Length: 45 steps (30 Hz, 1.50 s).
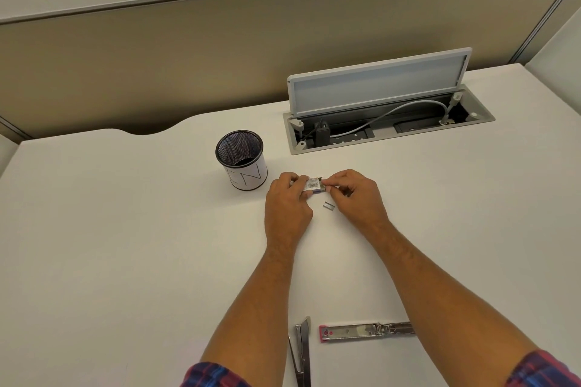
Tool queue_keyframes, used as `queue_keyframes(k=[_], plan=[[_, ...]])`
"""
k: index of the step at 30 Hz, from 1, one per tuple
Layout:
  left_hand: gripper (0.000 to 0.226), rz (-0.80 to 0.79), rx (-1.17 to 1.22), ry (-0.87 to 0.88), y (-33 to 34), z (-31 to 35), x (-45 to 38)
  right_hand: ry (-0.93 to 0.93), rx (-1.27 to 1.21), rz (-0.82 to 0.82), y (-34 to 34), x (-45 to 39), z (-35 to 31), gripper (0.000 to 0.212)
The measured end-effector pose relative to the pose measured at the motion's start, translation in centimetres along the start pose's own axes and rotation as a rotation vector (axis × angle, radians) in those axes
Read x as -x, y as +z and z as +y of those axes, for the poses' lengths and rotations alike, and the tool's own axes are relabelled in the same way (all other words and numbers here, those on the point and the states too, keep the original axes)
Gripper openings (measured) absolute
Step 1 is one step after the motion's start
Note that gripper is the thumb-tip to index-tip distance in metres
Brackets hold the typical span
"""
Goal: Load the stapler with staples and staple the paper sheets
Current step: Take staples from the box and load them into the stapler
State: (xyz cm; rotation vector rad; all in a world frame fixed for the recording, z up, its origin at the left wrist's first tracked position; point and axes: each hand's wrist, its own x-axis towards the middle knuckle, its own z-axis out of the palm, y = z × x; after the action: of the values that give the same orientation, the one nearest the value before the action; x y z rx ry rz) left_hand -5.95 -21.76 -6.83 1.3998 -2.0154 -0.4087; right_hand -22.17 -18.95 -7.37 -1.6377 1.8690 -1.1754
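Observation:
A small staple box (315, 184) with a barcode is held between both hands over the white desk (125, 229). My left hand (287, 204) grips its left end. My right hand (355, 195) pinches its right end with thumb and forefinger. A short strip of staples (329, 205) lies on the desk just below the box, between my hands. The stapler lies opened out near the front edge: its metal magazine rail with a pink tip (366, 330) points left, and its other arm (301, 352) runs down out of view. No paper sheets are in view.
A black mesh pen cup (241, 163) with a white paper label stands left of my hands. An open cable hatch (386, 122) with a raised lid and a grey cable sits in the desk at the back right. A beige partition runs behind the desk.

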Motion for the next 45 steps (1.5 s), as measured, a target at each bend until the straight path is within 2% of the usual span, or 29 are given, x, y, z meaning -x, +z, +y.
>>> queue_keyframes(k=[8,16,21,30,36,41,45], plan=[[0.030,-0.030,-0.078,0.016,0.0,0.1,0.0,-0.006,-0.071,-0.029,0.1,-0.1,-0.6,0.016],[0.030,0.014,0.031,0.008,0.0,0.1,0.1,-0.015,-0.097,-0.031,0.3,0.1,-0.5,0.020],[0.027,0.056,0.061,-0.023,0.2,0.1,0.2,-0.100,0.008,-0.037,0.6,-0.1,-0.3,0.021],[0.030,0.002,0.063,0.021,0.2,0.0,0.6,-0.074,0.011,0.035,0.5,0.1,-0.5,0.018],[0.041,0.001,0.071,-0.005,-0.3,0.6,0.9,-0.030,-0.011,0.049,0.2,0.7,-0.6,0.020],[0.028,0.025,-0.024,0.064,-1.0,1.0,2.3,0.026,-0.037,0.080,-0.7,2.3,-0.4,0.015],[0.023,-0.027,-0.079,0.127,-1.3,1.1,3.8,0.002,-0.033,-0.036,-1.4,4.0,-0.3,0.023]])
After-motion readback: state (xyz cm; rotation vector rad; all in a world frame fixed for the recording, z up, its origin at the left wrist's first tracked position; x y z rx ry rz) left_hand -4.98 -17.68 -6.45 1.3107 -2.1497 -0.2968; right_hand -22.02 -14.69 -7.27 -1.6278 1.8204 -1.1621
